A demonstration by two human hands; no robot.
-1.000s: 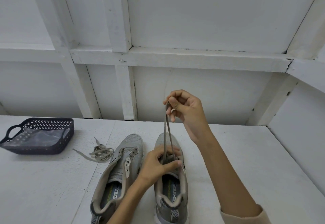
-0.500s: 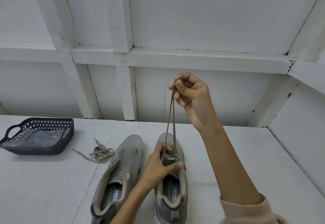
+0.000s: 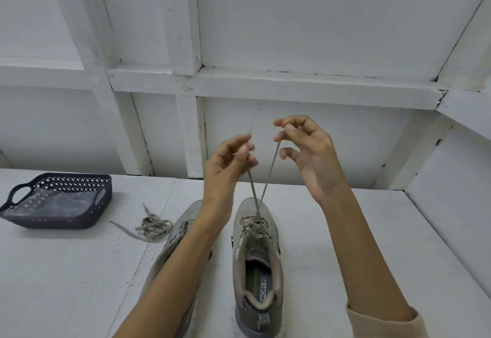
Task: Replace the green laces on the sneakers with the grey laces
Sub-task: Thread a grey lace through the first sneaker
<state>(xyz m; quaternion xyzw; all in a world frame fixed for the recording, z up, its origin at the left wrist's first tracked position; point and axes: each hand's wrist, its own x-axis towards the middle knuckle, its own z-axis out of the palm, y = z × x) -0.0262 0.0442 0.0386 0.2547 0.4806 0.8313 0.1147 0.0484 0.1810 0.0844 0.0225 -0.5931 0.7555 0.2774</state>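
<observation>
Two grey sneakers stand side by side on the white table. The right sneaker [image 3: 257, 266] is threaded with a grey lace [image 3: 261, 191] whose two ends rise from its eyelets. My left hand [image 3: 228, 162] pinches one end and my right hand [image 3: 305, 151] pinches the other, both raised above the shoe's toe. The left sneaker [image 3: 183, 228] has no lace and lies mostly behind my left forearm. A loose lace [image 3: 151, 227] lies bundled on the table left of it.
A dark perforated basket [image 3: 57, 202] with a plastic bag inside sits at the far left of the table [image 3: 345, 231]. White panelled walls close in behind and on the right.
My left hand left the sneaker's tongue, rose and took one lace end. My right hand, which held both ends together, now holds only one, and the ends spread apart.
</observation>
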